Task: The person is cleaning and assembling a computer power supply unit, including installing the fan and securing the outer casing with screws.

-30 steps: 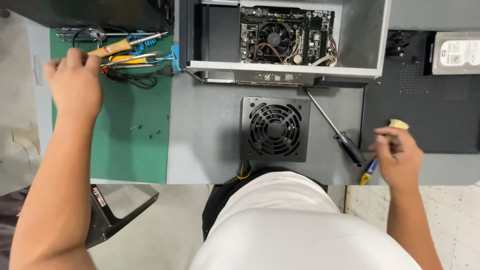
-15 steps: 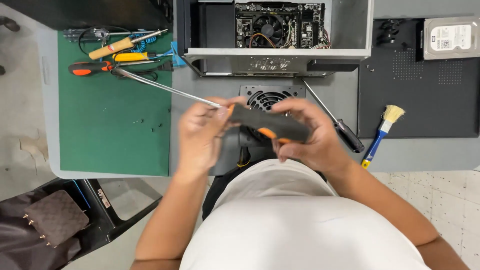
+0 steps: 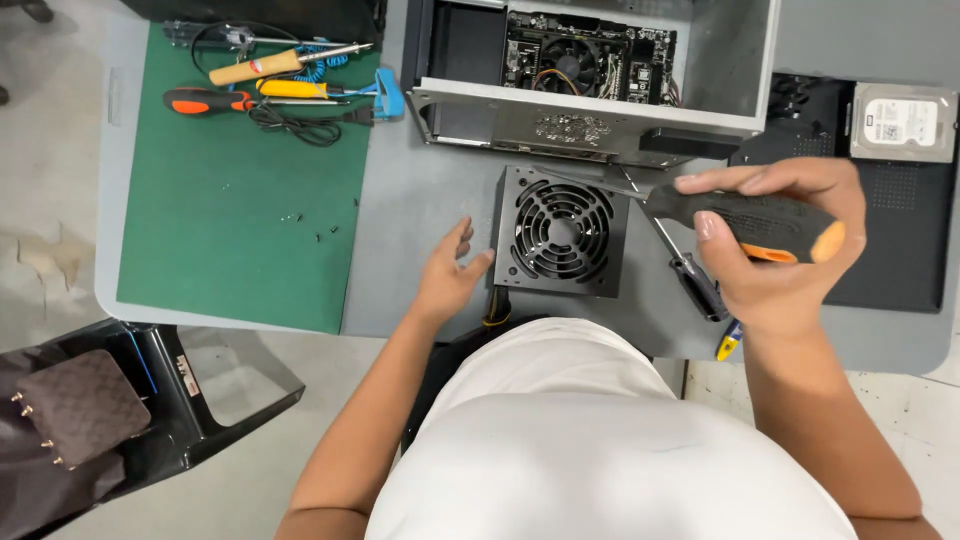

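My right hand [image 3: 775, 255] grips a screwdriver [image 3: 745, 215] with a black and orange handle; its shaft points left, over the top edge of the black power supply unit [image 3: 558, 232] with a round fan grille. My left hand [image 3: 447, 277] is open, fingers spread, touching the left side of that unit near the table's front edge. An open computer case [image 3: 600, 95] with a motherboard and cooler fan lies just behind the unit.
A green mat [image 3: 245, 220] at the left bears small screws, another screwdriver [image 3: 205, 100], a wooden-handled tool [image 3: 270, 65] and cables. A second black screwdriver [image 3: 685, 265] lies under my right hand. A hard drive [image 3: 903, 122] rests on a black panel at right. A black chair [image 3: 150, 400] stands lower left.
Both hands held the screwdriver together in front of me half a second ago. Now the left hand has let go and dropped beside the power supply; the right hand moved right with the screwdriver.
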